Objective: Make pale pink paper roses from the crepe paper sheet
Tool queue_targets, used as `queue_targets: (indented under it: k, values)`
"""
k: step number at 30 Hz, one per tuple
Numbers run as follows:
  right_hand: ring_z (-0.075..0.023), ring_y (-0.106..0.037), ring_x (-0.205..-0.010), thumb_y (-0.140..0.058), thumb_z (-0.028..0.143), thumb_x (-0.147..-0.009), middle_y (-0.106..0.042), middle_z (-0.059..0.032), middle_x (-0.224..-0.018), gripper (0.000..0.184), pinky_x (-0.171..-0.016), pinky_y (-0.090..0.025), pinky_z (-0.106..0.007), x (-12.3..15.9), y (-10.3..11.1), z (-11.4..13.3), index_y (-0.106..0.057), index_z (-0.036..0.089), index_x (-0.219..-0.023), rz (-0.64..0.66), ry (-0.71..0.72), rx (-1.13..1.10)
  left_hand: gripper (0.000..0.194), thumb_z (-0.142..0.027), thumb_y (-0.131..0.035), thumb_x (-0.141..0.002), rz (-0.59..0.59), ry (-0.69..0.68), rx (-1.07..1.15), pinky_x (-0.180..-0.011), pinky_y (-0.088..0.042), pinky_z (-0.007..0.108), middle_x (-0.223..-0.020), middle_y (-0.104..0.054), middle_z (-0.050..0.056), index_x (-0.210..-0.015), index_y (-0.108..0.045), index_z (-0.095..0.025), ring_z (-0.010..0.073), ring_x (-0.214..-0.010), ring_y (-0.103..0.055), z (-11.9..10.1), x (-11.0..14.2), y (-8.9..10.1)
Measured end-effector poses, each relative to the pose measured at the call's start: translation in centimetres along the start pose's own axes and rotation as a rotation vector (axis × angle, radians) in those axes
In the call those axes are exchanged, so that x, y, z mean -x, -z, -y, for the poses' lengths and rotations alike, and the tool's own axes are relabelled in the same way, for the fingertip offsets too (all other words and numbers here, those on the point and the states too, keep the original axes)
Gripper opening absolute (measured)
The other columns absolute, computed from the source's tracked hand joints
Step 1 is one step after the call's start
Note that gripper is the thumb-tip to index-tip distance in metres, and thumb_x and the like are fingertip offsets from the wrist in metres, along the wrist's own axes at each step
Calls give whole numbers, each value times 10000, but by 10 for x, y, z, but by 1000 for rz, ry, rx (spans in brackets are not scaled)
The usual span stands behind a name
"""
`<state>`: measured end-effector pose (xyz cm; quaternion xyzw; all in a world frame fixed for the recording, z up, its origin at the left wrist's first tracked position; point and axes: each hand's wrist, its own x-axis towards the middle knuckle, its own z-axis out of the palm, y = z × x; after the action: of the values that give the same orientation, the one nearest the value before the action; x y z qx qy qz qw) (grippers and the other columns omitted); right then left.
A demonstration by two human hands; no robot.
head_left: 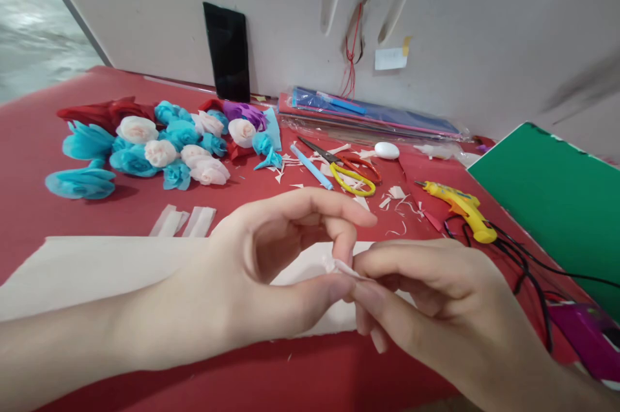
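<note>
Between my two hands is a small rolled piece of pale pink paper [343, 266]. My left hand [271, 263] pinches its left end between thumb and fingers, with the index finger arched above. My right hand [426, 296] grips the other end between thumb and index finger, its lower fingers curled underneath. Below both hands lies a wide pale sheet of paper [111, 263]. Short pale strips [199, 221] rest just beyond its far edge. At the back left sits a cluster of paper flowers, among them a blue flower [80, 183] and a pale pink flower [209, 168].
Scissors [351, 179] with yellow and red handles lie among paper scraps beside a light blue pen [312, 166]. A yellow glue gun [462, 205] with a black cable [526, 263] is at right, near a green board [557, 199]. A black phone [227, 53] leans on the wall.
</note>
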<state>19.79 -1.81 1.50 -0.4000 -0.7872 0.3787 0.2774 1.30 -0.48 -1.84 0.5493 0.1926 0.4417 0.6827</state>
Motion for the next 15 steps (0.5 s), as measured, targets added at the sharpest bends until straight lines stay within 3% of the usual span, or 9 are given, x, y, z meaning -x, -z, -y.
queue_targets:
  k: [7,12,15]
  values:
    - [-9,-598,-512,-609,86,-817,-674,77,-611,115,-547,-466,-41,1,-4,3,-663,170,-760,-229,292,353,230,-104,-654,-847,-41,-49,-67,-693,-578,128,-826,-600,-44,-1031,-649,-243,84,-745,-679,1,-2,-1]
    - [-36,-598,-480,-533,90,-871,-665,60,-566,194,-538,-492,-105,4,-7,6,-672,156,-754,-311,401,638,248,-146,-661,-841,-94,-77,-248,-680,-554,88,-796,-602,-56,-1055,-634,-268,64,-733,-620,1,-2,-2]
    - [-55,-623,-514,-512,116,-904,-686,47,-594,220,-569,-501,-143,8,-9,2,-666,168,-756,-371,439,700,261,-164,-652,-858,-104,-76,-280,-709,-542,64,-816,-598,-62,-1085,-620,-287,53,-758,-626,1,0,-2]
